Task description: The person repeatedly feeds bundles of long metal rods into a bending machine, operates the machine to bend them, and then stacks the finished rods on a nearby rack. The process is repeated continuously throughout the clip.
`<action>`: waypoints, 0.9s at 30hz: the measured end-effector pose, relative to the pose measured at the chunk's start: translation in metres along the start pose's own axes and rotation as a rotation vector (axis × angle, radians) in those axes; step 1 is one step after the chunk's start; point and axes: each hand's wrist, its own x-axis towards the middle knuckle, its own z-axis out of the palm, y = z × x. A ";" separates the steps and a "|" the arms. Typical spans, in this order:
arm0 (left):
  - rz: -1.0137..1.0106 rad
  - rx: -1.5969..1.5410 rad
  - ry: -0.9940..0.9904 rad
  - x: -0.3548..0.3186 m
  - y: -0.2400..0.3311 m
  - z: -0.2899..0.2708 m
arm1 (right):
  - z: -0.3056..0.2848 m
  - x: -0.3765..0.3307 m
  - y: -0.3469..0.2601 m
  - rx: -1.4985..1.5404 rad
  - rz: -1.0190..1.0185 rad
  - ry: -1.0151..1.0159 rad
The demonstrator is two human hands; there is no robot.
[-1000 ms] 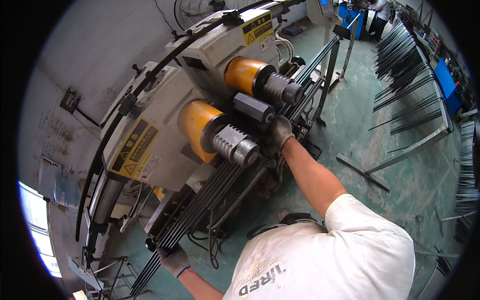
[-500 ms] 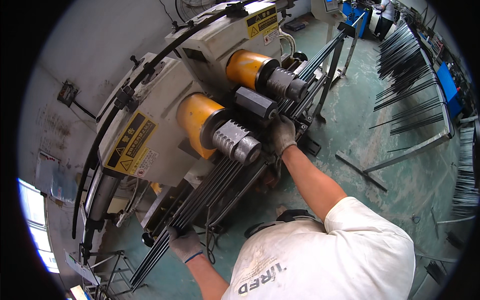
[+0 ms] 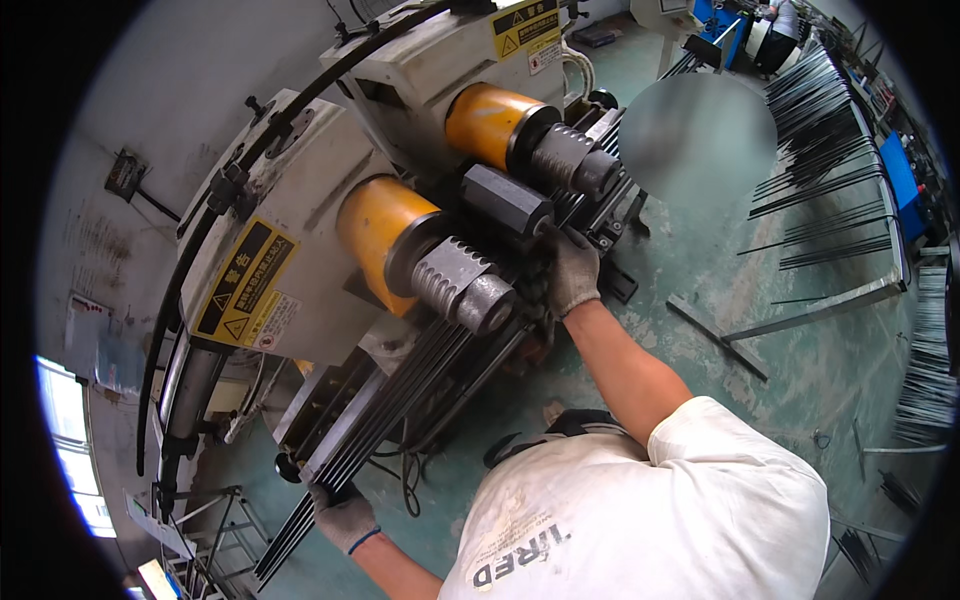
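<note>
My left hand (image 3: 345,516), in a grey knit glove with a blue cuff edge, is closed round several long dark metal rods (image 3: 375,425). They lie side by side and slant up to the right, under the machine's rollers. My right hand (image 3: 573,277), also gloved, is curled just below the end of a dark hexagonal block (image 3: 507,203). Its fingertips are partly hidden, and what they grip does not show. Two grooved steel rollers (image 3: 463,282) stick out from orange cylinders (image 3: 385,240) on the pale machine (image 3: 300,215), left of my right hand.
A rack (image 3: 893,235) at the right carries many thin dark rods, with a metal bar (image 3: 718,338) on the green floor beside it. A black hose (image 3: 205,225) arches over the machine. A person (image 3: 778,30) stands far back. A round blurred patch covers some floor.
My left hand has slid down and to the left along the rods. My right hand stays beside the hexagonal block. The view has shifted slightly, and a blurred patch now appears at upper right.
</note>
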 end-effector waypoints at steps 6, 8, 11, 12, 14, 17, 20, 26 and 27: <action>0.007 0.025 0.025 0.000 -0.017 -0.001 | 0.001 0.007 0.004 -0.139 -0.006 0.109; -0.008 0.062 -0.104 0.026 -0.012 -0.020 | 0.000 0.011 0.007 -0.174 0.013 0.107; -0.057 0.006 -0.105 0.043 -0.009 -0.013 | -0.005 0.015 0.004 -0.229 0.014 0.120; -0.045 -0.008 -0.112 0.045 -0.009 -0.012 | -0.005 0.016 0.004 -0.225 -0.003 0.125; -0.026 -0.031 -0.122 0.046 -0.011 -0.006 | -0.005 0.015 0.003 -0.230 -0.017 0.130; 0.015 -0.044 -0.160 0.044 -0.017 -0.012 | -0.011 0.015 0.007 -0.286 -0.039 0.109; 0.019 -0.047 -0.128 0.032 -0.024 -0.003 | -0.034 0.025 0.022 -0.353 -0.115 0.074; 0.037 -0.086 -0.135 0.011 -0.062 0.027 | -0.040 0.011 0.022 -0.320 -0.174 0.093; -0.002 -0.104 -0.110 0.001 -0.064 0.037 | -0.041 0.012 0.024 -0.322 -0.176 0.092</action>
